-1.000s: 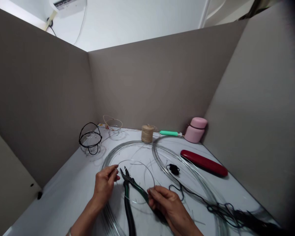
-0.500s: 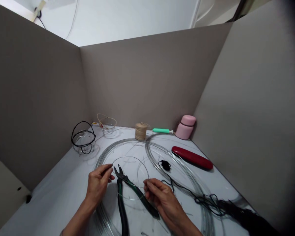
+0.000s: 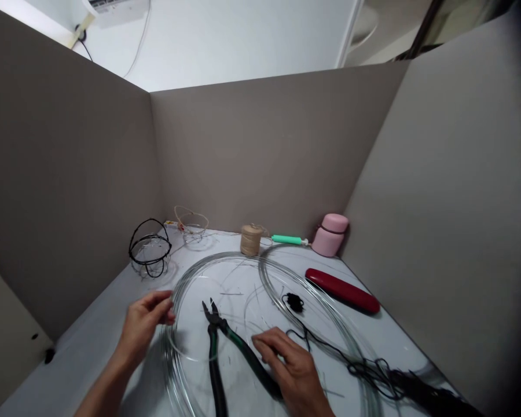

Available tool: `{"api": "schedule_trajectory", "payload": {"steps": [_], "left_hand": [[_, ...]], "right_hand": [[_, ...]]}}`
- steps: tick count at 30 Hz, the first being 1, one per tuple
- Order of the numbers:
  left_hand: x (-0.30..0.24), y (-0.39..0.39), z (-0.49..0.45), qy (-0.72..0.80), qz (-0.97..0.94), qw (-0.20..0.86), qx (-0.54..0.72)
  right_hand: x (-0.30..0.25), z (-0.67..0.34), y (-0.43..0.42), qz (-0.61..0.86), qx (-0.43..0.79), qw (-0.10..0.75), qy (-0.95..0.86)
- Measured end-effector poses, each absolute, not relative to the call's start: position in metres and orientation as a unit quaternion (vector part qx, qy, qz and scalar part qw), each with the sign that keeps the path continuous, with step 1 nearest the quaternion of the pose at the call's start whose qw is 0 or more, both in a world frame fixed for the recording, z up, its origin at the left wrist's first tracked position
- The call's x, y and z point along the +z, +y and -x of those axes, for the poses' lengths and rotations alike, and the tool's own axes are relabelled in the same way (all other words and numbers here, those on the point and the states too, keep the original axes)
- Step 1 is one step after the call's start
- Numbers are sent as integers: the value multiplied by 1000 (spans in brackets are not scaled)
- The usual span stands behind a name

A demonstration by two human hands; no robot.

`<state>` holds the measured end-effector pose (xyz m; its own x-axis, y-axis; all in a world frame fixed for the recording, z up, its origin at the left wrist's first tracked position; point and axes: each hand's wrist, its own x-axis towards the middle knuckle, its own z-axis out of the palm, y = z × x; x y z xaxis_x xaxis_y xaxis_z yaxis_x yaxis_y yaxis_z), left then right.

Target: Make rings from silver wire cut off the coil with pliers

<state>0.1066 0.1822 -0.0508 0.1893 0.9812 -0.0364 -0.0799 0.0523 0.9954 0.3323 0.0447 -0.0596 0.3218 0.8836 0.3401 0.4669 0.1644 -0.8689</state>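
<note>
Pliers (image 3: 213, 353): between the hands, long axis running away from the person, jaws at far end.
Nearer: right hand (image 3: 289, 365), fingers spread, just over one handle.
Left hand (image 3: 142, 327): fingers curled at wire coil (image 3: 169, 341); any pinch cannot be told.

Two hands (image 3: 142, 327) (image 3: 293, 365), one pair of pliers (image 3: 215, 353), two wire baskets (image 3: 150, 249) (image 3: 192, 227).

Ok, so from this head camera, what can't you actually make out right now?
Head view only:
Pliers: one handle is cut off by the bottom edge; the other's end seems hidden under the right hand.
Black cord: its far end is lost in the dark bottom-right corner.
Small black bundle: too small to identify.
Left hand: the wire coil is too fine to tell whether the fingers touch it.
</note>
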Motion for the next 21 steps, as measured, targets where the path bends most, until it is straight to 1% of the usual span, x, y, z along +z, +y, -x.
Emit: {"api": "schedule_trajectory", "payload": {"steps": [2, 4, 8, 11, 14, 18, 21], "left_hand": [[-56, 191, -79, 478, -472, 557, 487], [-66, 200, -55, 525, -433, 539, 496], [-85, 210, -33, 558, -413, 518, 499], [-80, 205, -40, 543, -400, 535, 509], [-62, 196, -59, 508, -417, 561, 503], [-41, 186, -91, 429, -477, 596, 484], [-38, 184, -115, 395, -510, 617, 451]], "right_hand": [[-59, -333, 42, 614, 132, 545, -555], [-61, -333, 42, 624, 112, 560, -533], [-68, -330, 45, 656, 163, 568, -470], [-68, -327, 48, 670, 190, 579, -424], [-63, -323, 50, 671, 200, 590, -403], [-56, -320, 50, 683, 204, 562, -419], [-52, -314, 49, 690, 212, 538, -436]]}}
